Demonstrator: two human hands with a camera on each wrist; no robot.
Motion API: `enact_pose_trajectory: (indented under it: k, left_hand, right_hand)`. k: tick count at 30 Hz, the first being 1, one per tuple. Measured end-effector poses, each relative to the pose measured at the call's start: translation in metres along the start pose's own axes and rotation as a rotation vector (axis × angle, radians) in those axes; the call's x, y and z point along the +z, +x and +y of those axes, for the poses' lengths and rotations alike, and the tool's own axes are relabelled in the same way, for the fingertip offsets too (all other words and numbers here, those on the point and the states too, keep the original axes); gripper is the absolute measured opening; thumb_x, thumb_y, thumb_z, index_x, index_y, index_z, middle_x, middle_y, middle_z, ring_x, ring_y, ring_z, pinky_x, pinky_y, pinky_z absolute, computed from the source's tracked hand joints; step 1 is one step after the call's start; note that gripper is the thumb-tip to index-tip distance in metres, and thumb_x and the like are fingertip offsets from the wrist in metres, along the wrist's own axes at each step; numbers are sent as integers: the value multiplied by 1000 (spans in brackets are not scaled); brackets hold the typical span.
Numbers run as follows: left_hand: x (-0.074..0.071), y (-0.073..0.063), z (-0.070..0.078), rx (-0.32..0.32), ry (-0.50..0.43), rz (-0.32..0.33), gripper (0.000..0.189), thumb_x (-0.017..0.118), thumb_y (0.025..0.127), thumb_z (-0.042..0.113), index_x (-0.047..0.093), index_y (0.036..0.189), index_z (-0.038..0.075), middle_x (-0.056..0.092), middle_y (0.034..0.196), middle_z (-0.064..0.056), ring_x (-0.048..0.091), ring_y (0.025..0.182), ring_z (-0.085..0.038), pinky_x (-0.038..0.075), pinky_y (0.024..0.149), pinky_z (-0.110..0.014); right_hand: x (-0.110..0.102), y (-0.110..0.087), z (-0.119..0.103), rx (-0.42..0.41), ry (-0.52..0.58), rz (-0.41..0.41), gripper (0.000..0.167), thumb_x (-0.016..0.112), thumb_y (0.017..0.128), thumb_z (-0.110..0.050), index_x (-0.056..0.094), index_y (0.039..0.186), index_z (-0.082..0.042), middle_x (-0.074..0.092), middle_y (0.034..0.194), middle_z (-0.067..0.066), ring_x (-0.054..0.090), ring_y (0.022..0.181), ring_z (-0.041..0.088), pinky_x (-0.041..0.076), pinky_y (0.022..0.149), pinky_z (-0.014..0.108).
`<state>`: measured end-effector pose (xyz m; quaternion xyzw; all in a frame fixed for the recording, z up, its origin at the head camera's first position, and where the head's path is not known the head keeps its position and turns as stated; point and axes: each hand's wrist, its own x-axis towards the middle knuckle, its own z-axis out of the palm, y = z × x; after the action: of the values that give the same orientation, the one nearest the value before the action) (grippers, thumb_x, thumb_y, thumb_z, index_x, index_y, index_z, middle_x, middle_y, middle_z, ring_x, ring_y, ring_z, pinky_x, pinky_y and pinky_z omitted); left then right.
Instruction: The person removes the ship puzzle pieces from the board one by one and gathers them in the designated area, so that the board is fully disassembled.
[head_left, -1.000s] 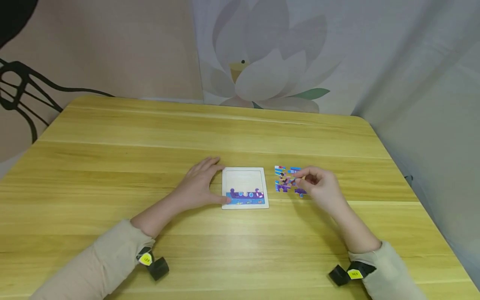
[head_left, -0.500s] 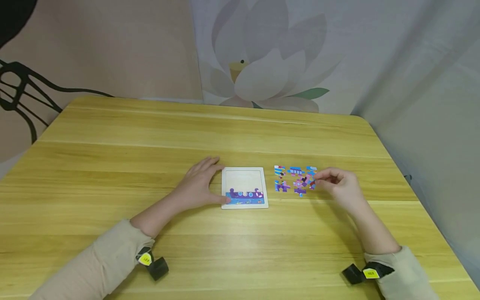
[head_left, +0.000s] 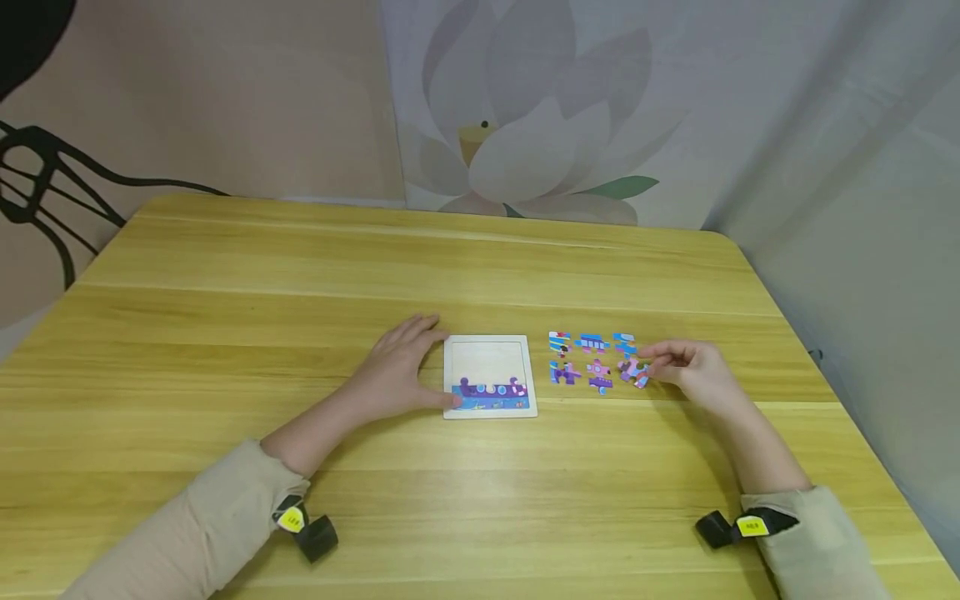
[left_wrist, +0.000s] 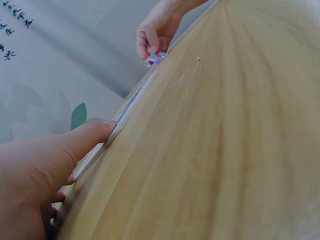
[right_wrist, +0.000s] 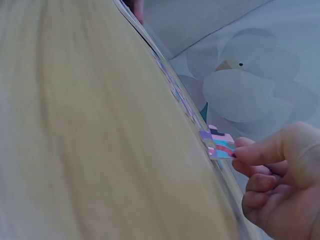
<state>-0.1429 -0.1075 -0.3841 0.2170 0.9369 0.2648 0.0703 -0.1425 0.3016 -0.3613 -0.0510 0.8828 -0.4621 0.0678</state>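
A square white puzzle tray (head_left: 533, 385) lies on the table, its bottom row filled with a blue and purple strip of joined pieces (head_left: 491, 397). Along its left side rests my left hand (head_left: 397, 369), thumb on the lower left of the tray and straight fingers reaching to the upper left corner. To the right, my right hand (head_left: 693, 375) pinches a pink and blue puzzle piece (right_wrist: 220, 145) by its edge between thumb and index finger; the right wrist view shows it tilted up. Left of that hand lie several loose puzzle pieces (head_left: 592, 342) in two rows.
The wooden table (head_left: 480, 500) stretches out around both hands. Behind it hangs a pale curtain (head_left: 525, 108) with a flower print. A black rack-like object (head_left: 45, 171) stands past the far left corner.
My right hand has moved right from over the loose pieces, carrying the pinched piece away from the others to the right end of the lower row. The left hand and the tray have stayed put.
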Motion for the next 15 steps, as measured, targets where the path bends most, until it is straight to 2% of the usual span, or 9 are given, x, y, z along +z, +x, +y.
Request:
enact_pose_trajectory:
  k: [10, 15]
  left_hand:
    - [0, 0, 0, 2, -2, 3, 100, 77, 69, 59, 39, 146, 8, 18, 157, -12, 7, 144, -32, 7, 112, -55]
    - [1, 1, -1, 4, 1, 2, 101, 76, 69, 61, 39, 146, 8, 18, 157, -12, 6, 144, -32, 7, 112, -55]
  right_hand:
    - [-6, 4, 7, -12, -46, -62, 21, 59, 90, 2, 67, 108, 9, 65, 86, 11, 51, 66, 11, 42, 54, 22]
    - [-6, 5, 7, -59, -90, -99, 19, 59, 91, 3, 69, 106, 6, 65, 96, 16, 51, 72, 11, 45, 58, 23]
